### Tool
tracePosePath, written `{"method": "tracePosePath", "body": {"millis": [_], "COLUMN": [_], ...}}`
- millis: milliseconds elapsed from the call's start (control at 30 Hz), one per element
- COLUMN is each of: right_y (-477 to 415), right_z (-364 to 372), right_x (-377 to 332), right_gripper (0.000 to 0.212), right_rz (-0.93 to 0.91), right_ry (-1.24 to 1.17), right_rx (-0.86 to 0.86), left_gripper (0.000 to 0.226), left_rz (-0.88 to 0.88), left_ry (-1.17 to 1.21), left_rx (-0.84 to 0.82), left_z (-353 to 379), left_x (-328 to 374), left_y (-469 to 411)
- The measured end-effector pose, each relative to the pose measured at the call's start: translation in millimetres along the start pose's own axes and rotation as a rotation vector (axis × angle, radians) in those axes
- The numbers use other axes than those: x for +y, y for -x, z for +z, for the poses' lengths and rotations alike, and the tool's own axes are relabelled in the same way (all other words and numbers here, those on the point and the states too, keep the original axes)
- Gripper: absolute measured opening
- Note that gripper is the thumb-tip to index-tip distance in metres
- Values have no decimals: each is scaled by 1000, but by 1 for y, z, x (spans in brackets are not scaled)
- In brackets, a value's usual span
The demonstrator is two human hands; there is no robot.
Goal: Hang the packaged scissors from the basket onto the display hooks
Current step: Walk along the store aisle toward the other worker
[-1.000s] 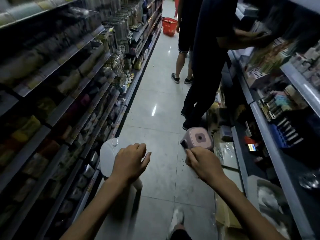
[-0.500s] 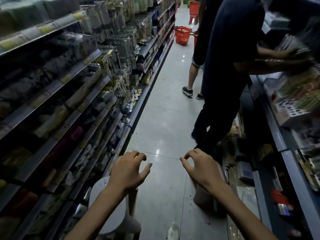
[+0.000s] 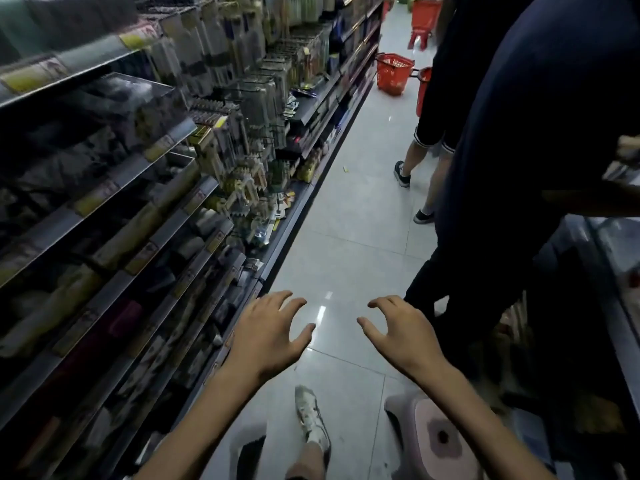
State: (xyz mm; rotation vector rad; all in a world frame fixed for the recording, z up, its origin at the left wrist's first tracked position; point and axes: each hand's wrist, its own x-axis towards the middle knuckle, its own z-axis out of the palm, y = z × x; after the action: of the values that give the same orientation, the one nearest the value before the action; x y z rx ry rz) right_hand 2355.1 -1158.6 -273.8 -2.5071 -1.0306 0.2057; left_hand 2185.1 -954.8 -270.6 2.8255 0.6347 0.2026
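Now that our hands have left the two low stools they touched a second ago, we see them held out in front of us with nothing in them: the left hand [image 3: 270, 336] and the right hand [image 3: 407, 339] both hover over the floor [image 3: 349, 216], fingers spread and loosely curled, released. The white stool [image 3: 247, 439] has dropped to about 7 o'clock at the bottom edge and the pink stool [image 3: 441, 434] to 5 o'clock, with our shoe [image 3: 311, 419] between them. We read this as rising and heading up the aisle, not as handling stock yet. We cannot pick out the packaged scissors, because the goods on the left are too blurred to name. A red basket [image 3: 394, 75] stands on the floor at about 1 o'clock, well up the aisle, and another red basket [image 3: 423, 13] stands beyond it. Neither one's contents can be read from here. The display hooks [image 3: 266, 95], loaded with hanging packs, run along the shelving at 11 o'clock. Nothing of the hanging is in hand yet, and the likely next need is a walk to the basket. A person in dark clothes [image 3: 540, 133] fills the right side from 1 to 3 o'clock and narrows the way — we would keep left and pass with care.
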Motion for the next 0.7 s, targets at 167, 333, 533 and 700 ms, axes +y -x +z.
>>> {"method": "tracePosePath", "body": {"millis": [167, 333, 533, 700], "right_y": [-127, -241, -352, -460], "right_z": [3, -5, -16, -12], "right_x": [5, 4, 18, 53], "right_gripper": [71, 87, 94, 97], "right_rz": [8, 57, 124, 208], "right_ry": [33, 82, 79, 23], "right_rx": [-17, -141, -189, -181], "left_gripper": [79, 91, 91, 84], "left_rz": [-49, -59, -61, -41], "left_ry": [-13, -31, 45, 13], "left_rx": [-117, -181, -163, -164], "left_z": [3, -4, -3, 14], "left_x": [-39, -70, -96, -109], "left_y": [-116, -228, -351, -465]}}
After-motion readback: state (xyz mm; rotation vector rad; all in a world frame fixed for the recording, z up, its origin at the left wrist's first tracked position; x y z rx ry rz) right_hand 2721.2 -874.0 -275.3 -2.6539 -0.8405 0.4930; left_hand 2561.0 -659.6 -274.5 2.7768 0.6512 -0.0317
